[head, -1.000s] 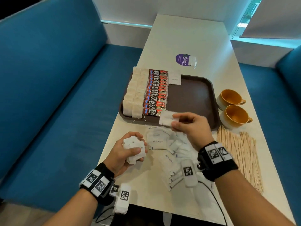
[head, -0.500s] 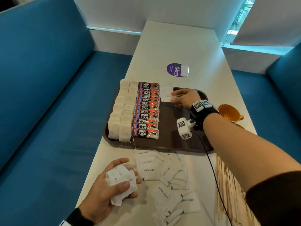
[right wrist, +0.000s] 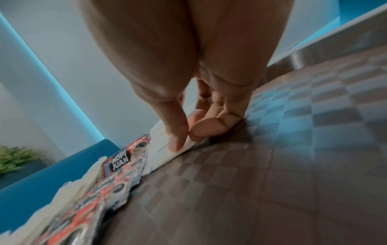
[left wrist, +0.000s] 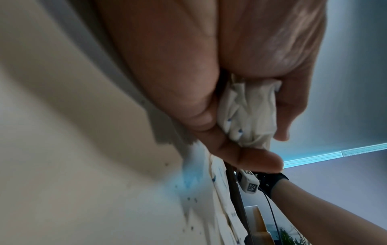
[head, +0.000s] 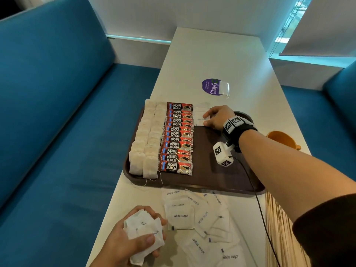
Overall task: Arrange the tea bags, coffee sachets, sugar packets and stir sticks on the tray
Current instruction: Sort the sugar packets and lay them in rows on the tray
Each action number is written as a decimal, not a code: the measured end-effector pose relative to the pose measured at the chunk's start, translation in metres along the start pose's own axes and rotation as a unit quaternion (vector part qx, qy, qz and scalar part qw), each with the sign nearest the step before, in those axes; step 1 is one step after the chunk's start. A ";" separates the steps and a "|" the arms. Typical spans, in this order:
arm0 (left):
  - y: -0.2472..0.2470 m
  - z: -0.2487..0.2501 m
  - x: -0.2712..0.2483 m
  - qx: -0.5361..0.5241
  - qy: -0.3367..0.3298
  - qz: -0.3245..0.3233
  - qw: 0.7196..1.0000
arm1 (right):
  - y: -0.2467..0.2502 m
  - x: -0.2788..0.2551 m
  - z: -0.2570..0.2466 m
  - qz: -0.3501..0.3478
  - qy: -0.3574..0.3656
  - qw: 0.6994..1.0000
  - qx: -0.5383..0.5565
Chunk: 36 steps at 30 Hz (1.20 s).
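- Nearest, the left hand (head: 133,239) has its fingers curled round a crumpled bunch of sugar packets (head: 143,229) above the table (head: 212,60).
- Just beyond, loose sugar packets (head: 200,218) lie scattered, with stir sticks (head: 279,228) to their right.
- On the brown tray (head: 221,174), tea bags (head: 146,139) and coffee sachets (head: 178,137) form rows.
- Farthest, the right hand (head: 218,117) pinches one sugar packet (head: 201,120) lying beside the sachets.

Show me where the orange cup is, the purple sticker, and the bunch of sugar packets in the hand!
orange cup (head: 279,138), head view, on its rim beside the tray.
purple sticker (head: 211,87), head view, on its printed middle.
bunch of sugar packets (head: 141,227), head view, on the crumpled white paper in the left hand (head: 123,245).
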<state>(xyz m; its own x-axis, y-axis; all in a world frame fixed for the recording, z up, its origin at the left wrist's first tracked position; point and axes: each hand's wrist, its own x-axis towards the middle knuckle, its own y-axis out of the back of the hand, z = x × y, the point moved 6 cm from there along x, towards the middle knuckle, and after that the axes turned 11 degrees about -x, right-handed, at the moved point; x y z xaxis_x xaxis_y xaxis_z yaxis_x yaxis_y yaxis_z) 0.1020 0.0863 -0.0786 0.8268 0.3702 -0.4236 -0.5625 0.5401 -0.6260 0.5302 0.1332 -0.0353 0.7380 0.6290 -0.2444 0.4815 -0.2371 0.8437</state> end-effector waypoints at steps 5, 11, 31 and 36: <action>-0.005 0.000 -0.003 -0.031 -0.046 -0.008 0.998 | 0.010 -0.021 0.005 0.015 -0.042 0.994 0.095; -0.010 0.002 -0.010 -0.035 -0.066 -0.020 0.997 | 0.034 -0.099 -0.010 0.024 0.006 0.986 0.165; -0.028 -0.040 -0.060 -0.033 -0.082 -0.011 0.996 | -0.090 -0.382 -0.004 -0.182 0.111 0.941 0.264; -0.034 -0.040 -0.061 -0.019 -0.074 -0.017 0.997 | -0.099 -0.386 0.004 -0.132 0.086 0.944 0.291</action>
<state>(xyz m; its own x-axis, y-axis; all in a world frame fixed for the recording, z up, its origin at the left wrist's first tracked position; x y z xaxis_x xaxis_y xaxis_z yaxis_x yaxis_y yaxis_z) 0.0707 0.0150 -0.0577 0.8345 0.4615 -0.3011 -0.5308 0.5262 -0.6644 0.1994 -0.0890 -0.0261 0.4921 0.8221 -0.2864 0.8532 -0.3902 0.3461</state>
